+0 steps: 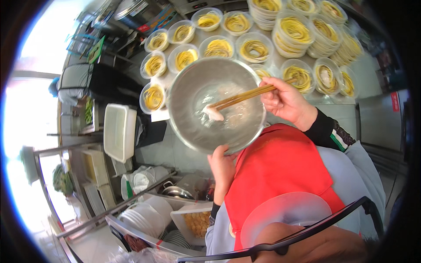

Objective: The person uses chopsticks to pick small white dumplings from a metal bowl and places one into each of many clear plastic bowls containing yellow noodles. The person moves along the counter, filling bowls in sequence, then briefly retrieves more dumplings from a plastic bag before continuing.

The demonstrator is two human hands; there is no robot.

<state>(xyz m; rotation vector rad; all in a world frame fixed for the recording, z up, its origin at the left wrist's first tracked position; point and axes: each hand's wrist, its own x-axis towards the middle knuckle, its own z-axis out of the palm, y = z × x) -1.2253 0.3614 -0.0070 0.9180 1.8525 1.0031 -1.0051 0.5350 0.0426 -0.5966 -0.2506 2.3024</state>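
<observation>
My left hand (222, 166) grips the near rim of a large metal mixing bowl (184, 107), which is tilted so that its inside shows. In my right hand (287, 101) is a pair of wooden chopsticks (245, 95), reaching over the bowl's right rim. Their tips pinch a whitish piece of food (213, 113) inside; its exact kind is unclear. The bowl's bottom looks wet and shiny, with a pale patch to the right. Beyond the bowl, several clear round plastic tubs (254, 49) hold coils of yellow strands, probably noodles.
Stacked tubs (293, 37) of the same strands rise at the far right. A white bin (119, 131) stands left of the bowl. Lower left is a shelf with white plates (142, 219) and a container of brownish-yellow pieces (197, 223). Another person (81, 83) bends over at the left.
</observation>
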